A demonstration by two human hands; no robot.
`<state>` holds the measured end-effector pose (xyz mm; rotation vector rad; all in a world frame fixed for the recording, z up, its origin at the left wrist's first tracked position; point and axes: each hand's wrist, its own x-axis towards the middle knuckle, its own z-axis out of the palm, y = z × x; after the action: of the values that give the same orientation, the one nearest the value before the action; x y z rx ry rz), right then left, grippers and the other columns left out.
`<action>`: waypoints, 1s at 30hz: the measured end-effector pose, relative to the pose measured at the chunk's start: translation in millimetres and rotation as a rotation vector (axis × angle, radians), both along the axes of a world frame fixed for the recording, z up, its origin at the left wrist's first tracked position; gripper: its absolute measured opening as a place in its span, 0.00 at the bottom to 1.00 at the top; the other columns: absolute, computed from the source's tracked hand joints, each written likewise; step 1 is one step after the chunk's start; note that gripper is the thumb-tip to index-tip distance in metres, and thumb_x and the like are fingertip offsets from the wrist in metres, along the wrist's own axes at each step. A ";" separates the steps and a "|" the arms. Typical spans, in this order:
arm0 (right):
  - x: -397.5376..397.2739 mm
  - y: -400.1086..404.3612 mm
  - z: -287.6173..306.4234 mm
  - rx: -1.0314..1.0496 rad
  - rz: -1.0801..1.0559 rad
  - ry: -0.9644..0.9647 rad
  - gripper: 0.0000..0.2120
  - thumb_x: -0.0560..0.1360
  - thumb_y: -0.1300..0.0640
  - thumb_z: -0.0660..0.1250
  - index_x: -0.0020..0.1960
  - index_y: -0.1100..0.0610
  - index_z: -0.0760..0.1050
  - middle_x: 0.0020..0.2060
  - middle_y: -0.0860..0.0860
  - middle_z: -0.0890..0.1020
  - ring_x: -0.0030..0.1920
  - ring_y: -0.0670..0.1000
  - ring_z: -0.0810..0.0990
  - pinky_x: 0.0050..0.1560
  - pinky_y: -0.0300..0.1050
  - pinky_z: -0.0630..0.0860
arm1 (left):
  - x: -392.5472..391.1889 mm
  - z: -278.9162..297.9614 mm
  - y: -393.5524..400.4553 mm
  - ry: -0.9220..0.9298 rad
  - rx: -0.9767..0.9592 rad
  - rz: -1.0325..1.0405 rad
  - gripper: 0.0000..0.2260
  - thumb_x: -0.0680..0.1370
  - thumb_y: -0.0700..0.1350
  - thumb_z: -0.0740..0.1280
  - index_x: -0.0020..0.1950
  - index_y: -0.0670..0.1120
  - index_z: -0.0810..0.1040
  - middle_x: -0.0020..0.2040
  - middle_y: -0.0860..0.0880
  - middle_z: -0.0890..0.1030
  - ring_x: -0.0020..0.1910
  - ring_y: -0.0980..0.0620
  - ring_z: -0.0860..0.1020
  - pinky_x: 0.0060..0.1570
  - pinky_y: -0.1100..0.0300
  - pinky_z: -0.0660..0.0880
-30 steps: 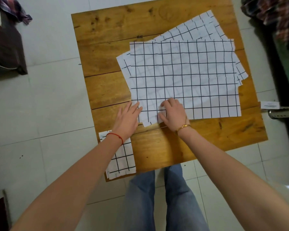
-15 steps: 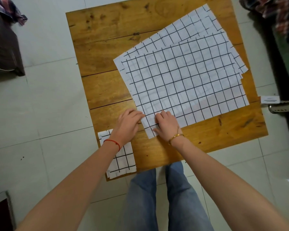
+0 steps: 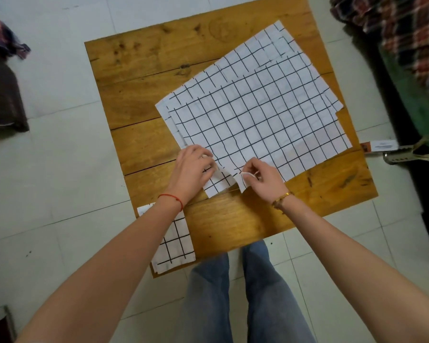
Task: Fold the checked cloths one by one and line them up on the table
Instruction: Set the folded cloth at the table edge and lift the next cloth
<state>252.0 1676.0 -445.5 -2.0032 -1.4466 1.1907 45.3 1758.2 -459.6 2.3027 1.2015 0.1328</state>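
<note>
A stack of checked cloths [image 3: 253,125] is lying spread across the far-right half of the wooden surface [image 3: 159,75], turned so that one corner is pointing at the person's near edge. Both hands are working at that near corner. The left hand [image 3: 191,169] is resting on the corner's left side with its fingers curled down onto the fabric, apparently holding the lower layers in place; whether it is actually pinching them cannot be told. The right hand [image 3: 263,178] is pinching the lifted corner of the top cloth [image 3: 243,183] between thumb and fingers, so that a small flap is curling up off the pile.

The cloth is stretching away from the fingers toward the far-right corner of the surface, and its long axis is running on that same diagonal, from near-left to far-right. The right hand is the nearer one to the free corner, so peeling the sheet off looks like its job, with the pull probably going back toward the near edge.

One folded cloth [image 3: 175,243] is already sitting at the near-left corner of the surface, partly under the left forearm, its long axis running near to far.
</note>
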 end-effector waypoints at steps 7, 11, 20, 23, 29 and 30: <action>0.6 -0.7 44.9 0.201 0.100 -0.243 0.28 0.69 0.31 0.61 0.57 0.51 0.71 0.45 0.43 0.74 0.44 0.43 0.71 0.44 0.35 0.69 | 24.8 46.7 11.7 0.013 0.000 -0.015 0.09 0.79 0.54 0.62 0.47 0.52 0.79 0.44 0.56 0.79 0.48 0.54 0.76 0.67 0.52 0.60; -0.3 8.4 71.7 0.319 0.207 -0.440 0.10 0.76 0.49 0.63 0.51 0.55 0.74 0.41 0.49 0.78 0.41 0.51 0.73 0.42 0.49 0.74 | 30.3 77.9 14.9 -0.005 0.024 -0.059 0.09 0.79 0.53 0.62 0.46 0.51 0.78 0.42 0.56 0.79 0.46 0.53 0.76 0.66 0.51 0.62; 30.7 36.1 163.6 0.317 0.149 -0.400 0.08 0.79 0.54 0.60 0.47 0.52 0.77 0.36 0.49 0.81 0.39 0.48 0.75 0.40 0.46 0.73 | 20.3 162.5 23.8 -0.077 0.047 -0.010 0.04 0.78 0.49 0.66 0.50 0.51 0.77 0.46 0.57 0.81 0.47 0.57 0.76 0.70 0.53 0.59; 45.4 45.2 201.4 0.364 0.094 -0.367 0.08 0.78 0.56 0.62 0.47 0.55 0.79 0.37 0.51 0.82 0.39 0.50 0.77 0.41 0.44 0.73 | 13.9 187.3 29.1 -0.063 0.086 0.023 0.03 0.78 0.48 0.66 0.50 0.50 0.76 0.46 0.56 0.80 0.47 0.55 0.77 0.71 0.51 0.59; 79.3 56.2 253.4 0.433 0.000 -0.321 0.07 0.78 0.58 0.63 0.46 0.58 0.79 0.33 0.44 0.76 0.33 0.38 0.71 0.36 0.27 0.63 | 8.8 228.4 39.5 -0.156 0.153 0.101 0.02 0.78 0.47 0.66 0.47 0.50 0.76 0.43 0.59 0.79 0.45 0.58 0.76 0.70 0.51 0.59; 84.9 57.4 258.0 0.437 -0.014 -0.326 0.07 0.78 0.57 0.63 0.46 0.57 0.79 0.33 0.43 0.76 0.33 0.36 0.71 0.35 0.26 0.62 | 9.3 233.7 39.9 -0.170 0.167 0.111 0.02 0.78 0.47 0.66 0.47 0.51 0.76 0.43 0.59 0.78 0.44 0.59 0.75 0.70 0.51 0.59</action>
<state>336.8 1733.4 -187.6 -1.9424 -1.6654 0.4909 54.6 1798.0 -225.9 2.3102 1.2715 0.4768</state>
